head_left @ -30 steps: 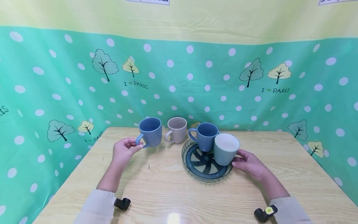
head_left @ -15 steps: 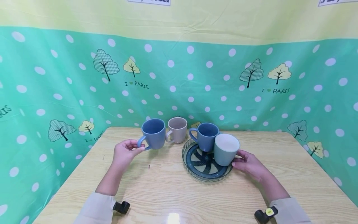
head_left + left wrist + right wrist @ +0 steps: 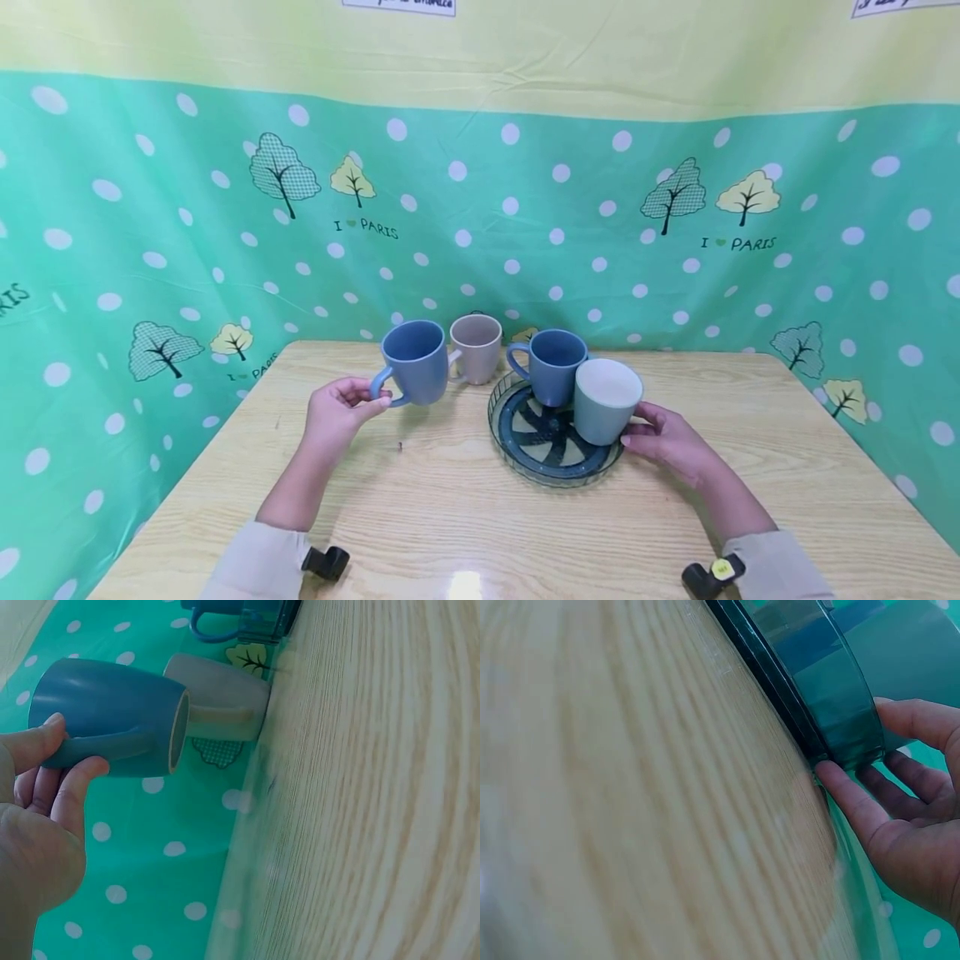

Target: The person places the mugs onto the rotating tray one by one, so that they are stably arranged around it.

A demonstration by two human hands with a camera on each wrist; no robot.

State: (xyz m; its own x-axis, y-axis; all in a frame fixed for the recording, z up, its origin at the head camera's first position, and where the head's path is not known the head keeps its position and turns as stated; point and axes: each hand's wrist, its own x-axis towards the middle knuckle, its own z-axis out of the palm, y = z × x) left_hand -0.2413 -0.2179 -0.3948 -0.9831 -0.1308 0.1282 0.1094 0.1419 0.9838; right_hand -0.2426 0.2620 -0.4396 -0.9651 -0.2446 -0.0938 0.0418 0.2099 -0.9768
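Observation:
My left hand [image 3: 337, 414] holds a blue mug [image 3: 417, 368] by its handle, pinched between thumb and fingers. The mug is off the table, its bare base [image 3: 178, 732] showing in the left wrist view. Just behind it stands a pinkish-grey mug [image 3: 477, 354], handle to the left. My right hand [image 3: 670, 441] grips the edge of a clear round tray [image 3: 838, 697], thumb low at its base and a finger at the rim. On that tray, a second blue mug [image 3: 555, 371] stands beside a pale green cup [image 3: 602, 412], nearest the right hand.
The light wooden table [image 3: 465, 525] ends at the back against a green and yellow patterned cloth [image 3: 480, 208]. The tray has a dark, spoked floor. A small dark mark [image 3: 400, 447] lies on the wood between the left hand and the tray.
The held blue mug has moved to the right and slightly nearer, now overlapping the pinkish-grey mug's handle in the head view. My right hand and the tray have stayed put.

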